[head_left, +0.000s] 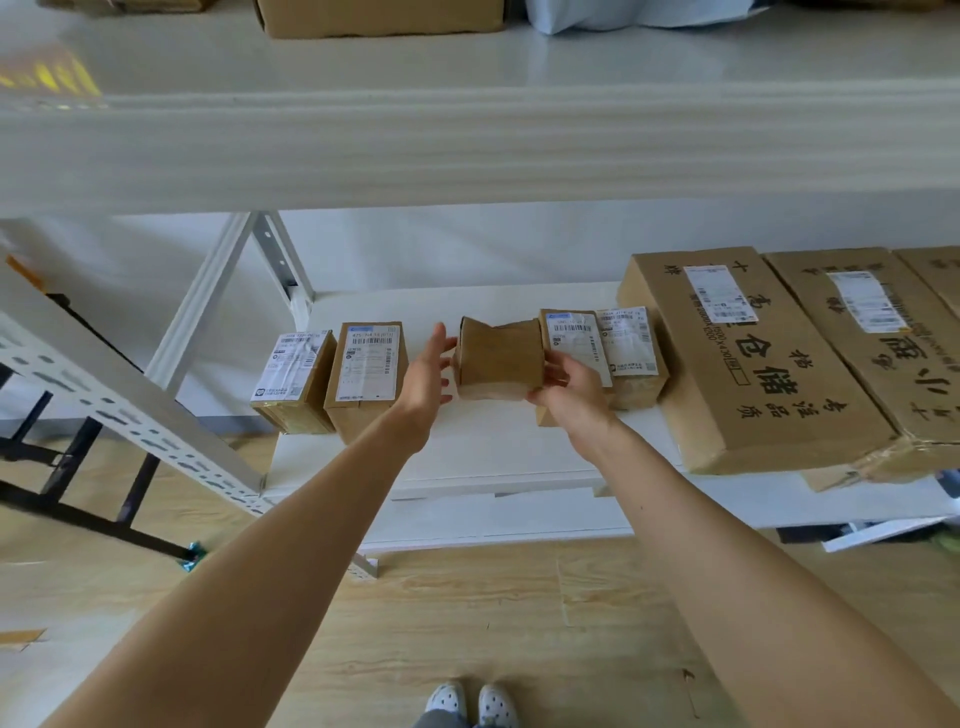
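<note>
Two hands flank the brown paper parcel (498, 358). The right hand (571, 384) grips its right edge, while the left hand (428, 371) hovers spread and empty just off its left face. The parcel is in the lower shelf (467, 457) gap between two labelled cartons (366, 374).

Head camera faces forward and down — left hand (428, 374), right hand (569, 387) central.

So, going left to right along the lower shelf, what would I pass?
You'd pass: small labelled box → taller labelled box → left hand → plain brown parcel → right hand gripping it → white-labelled parcel → large printed carton → second large carton.
</note>
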